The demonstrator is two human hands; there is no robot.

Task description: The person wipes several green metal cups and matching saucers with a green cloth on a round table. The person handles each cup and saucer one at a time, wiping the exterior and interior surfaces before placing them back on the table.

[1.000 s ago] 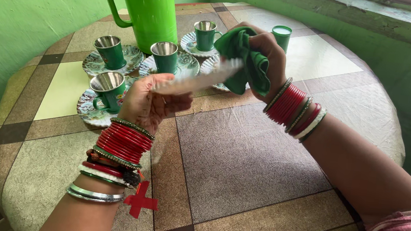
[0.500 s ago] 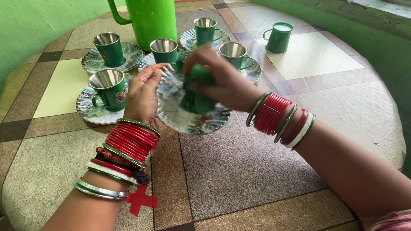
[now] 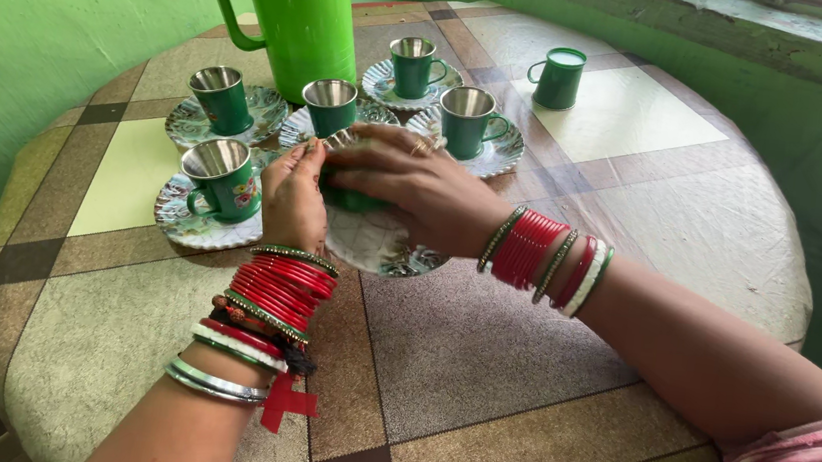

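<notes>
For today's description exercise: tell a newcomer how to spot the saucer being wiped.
Start at the tall green plastic jug on the round patterned table. In front of it, the floral scalloped saucer sits between both hands. Unlike its neighbours, it carries a green cloth, not a cup.

Glossy plastic jug (image 3: pixel 292 9), soft green cloth (image 3: pixel 349 198), shiny metal-lined cups (image 3: pixel 216 167)

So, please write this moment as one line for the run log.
left hand: grips saucer rim | right hand: presses green cloth onto saucer | nearby: green jug, cups on saucers
</notes>
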